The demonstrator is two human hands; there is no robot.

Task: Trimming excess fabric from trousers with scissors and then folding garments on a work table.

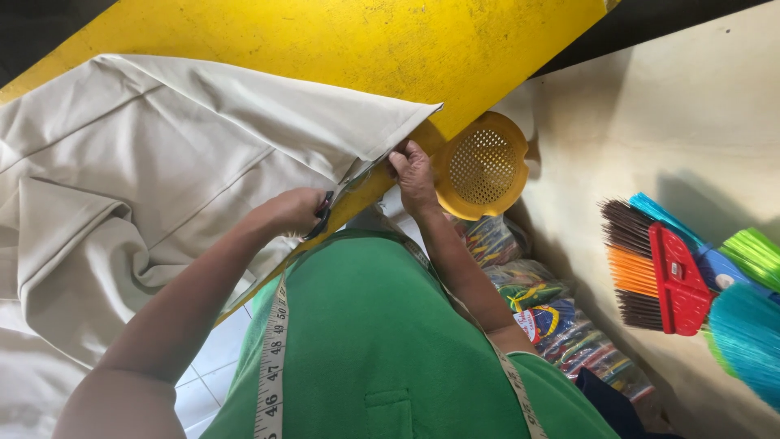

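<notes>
Beige cloth (138,187) lies spread over a yellow table (390,41), filling the picture from nine o'clock up to twelve, its folded edge ending in a point near the middle. The work in hand looks like cutting along that edge. The left hand (294,210) is wrapped around the dark handles of a pair of scissors (337,199), whose blades run up toward one o'clock into the cloth's edge. Its fingers are closed tight on the handles; how far the blades are parted cannot be told. The right hand (414,175) sits just beside the scissor tips at their two o'clock, its fingers (400,158) pinched narrow on the cloth's edge, holding it taut against the table's rim.

By my reading, a further snip would call for a taut edge in line with the blades and fingertips kept off the cutting path.

Hanging off the table's edge at three o'clock of the right hand is a yellow strainer (483,167). A measuring tape (272,366) drapes over the person's green shirt (382,341). Colourful brooms (682,276) lie well apart at four o'clock.
</notes>
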